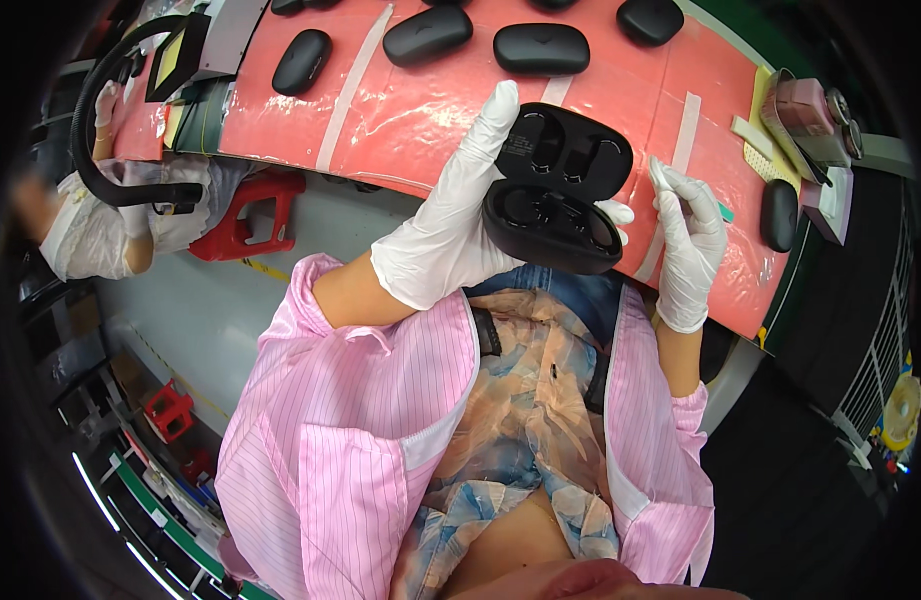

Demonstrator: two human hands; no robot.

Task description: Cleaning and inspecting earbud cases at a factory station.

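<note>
My left hand (445, 225), in a white glove, is wrapped round a black earbud charging case (555, 240) with its lid (570, 150) raised. Thumb up beside the lid, its other fingertips show past the case's right side. Two shaped hollows show inside the lid, and dark recesses lie in the base; whether earbuds sit in them I cannot tell. To the right of the case, my right hand (690, 235), also gloved in white, pinches thumb and forefinger together over the table. A small teal piece (725, 212) sticks out behind it; what the fingertips hold is hidden.
Several closed black cases (540, 50) lie along the far side of the red-covered table (410, 130); another case (778, 215) is at the right edge. Beyond it stands a holder with pink bottles (805, 105). At left are a black hose (85, 150), a red stool (245, 215) and another person's arm.
</note>
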